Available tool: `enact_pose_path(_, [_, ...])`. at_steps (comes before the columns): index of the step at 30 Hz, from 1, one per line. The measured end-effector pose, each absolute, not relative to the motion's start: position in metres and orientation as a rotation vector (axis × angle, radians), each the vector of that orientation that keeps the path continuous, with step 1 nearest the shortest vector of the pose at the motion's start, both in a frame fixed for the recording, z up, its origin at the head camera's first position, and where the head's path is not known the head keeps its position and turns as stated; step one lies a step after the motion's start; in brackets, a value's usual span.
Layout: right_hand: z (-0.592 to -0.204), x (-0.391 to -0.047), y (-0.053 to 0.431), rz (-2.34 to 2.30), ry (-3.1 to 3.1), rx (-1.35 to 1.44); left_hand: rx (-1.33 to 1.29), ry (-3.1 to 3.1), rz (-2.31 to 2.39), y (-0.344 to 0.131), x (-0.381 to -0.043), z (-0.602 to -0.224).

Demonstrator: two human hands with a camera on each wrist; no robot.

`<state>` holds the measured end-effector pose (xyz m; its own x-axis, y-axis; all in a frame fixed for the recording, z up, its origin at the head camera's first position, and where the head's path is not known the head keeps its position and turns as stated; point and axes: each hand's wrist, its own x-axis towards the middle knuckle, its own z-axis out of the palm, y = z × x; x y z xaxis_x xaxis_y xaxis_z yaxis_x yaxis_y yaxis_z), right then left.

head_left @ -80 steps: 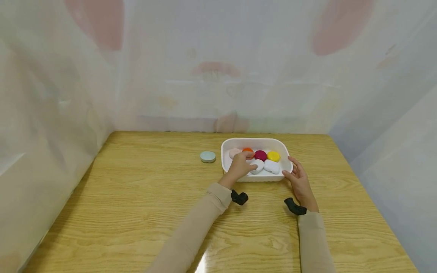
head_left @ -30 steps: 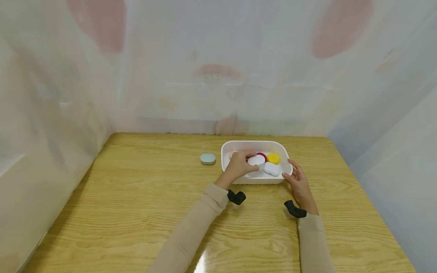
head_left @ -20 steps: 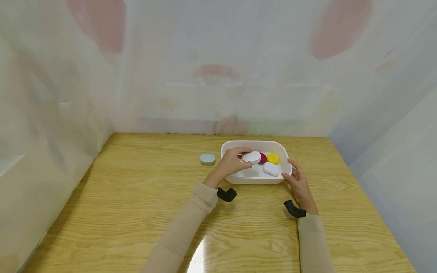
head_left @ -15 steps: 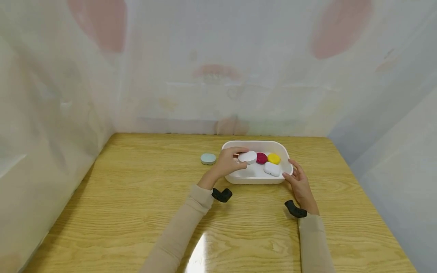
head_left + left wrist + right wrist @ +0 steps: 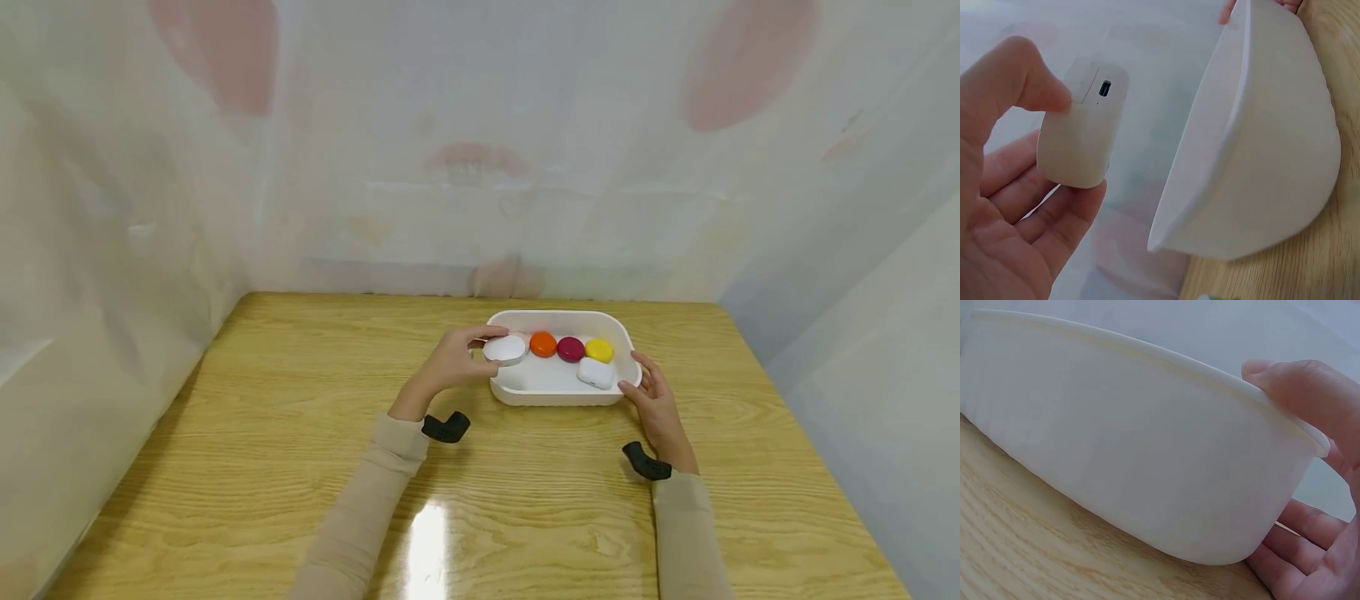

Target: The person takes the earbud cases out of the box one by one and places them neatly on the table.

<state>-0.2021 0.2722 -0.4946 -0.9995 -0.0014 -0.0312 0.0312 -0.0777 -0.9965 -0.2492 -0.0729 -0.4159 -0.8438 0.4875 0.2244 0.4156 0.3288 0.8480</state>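
Observation:
My left hand pinches a white oval earbud case between thumb and fingers, over the left end of a white plastic tray. In the left wrist view the case shows a charging port on its side, and it is raised beside the tray's wall. My right hand grips the tray's right end. Its thumb lies on the rim and its fingers are round the outside, as the right wrist view shows.
Inside the tray lie an orange round case, a dark red one, a yellow one and a white earbud case. The pale green case left of the tray is mostly hidden behind my left hand. Curtains enclose the wooden table.
My left hand has picked the white case up from the tray's floor and carried it left to the tray's left end. The orange case has come into view. My right hand keeps its grip.

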Motion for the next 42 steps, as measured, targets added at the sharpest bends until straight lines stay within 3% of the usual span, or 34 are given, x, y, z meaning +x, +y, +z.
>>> enact_pose_path(42, [-0.495,-0.203,0.272,-2.301,2.126,0.017,0.608,2.508,1.449,-0.139,-0.250,-0.478])
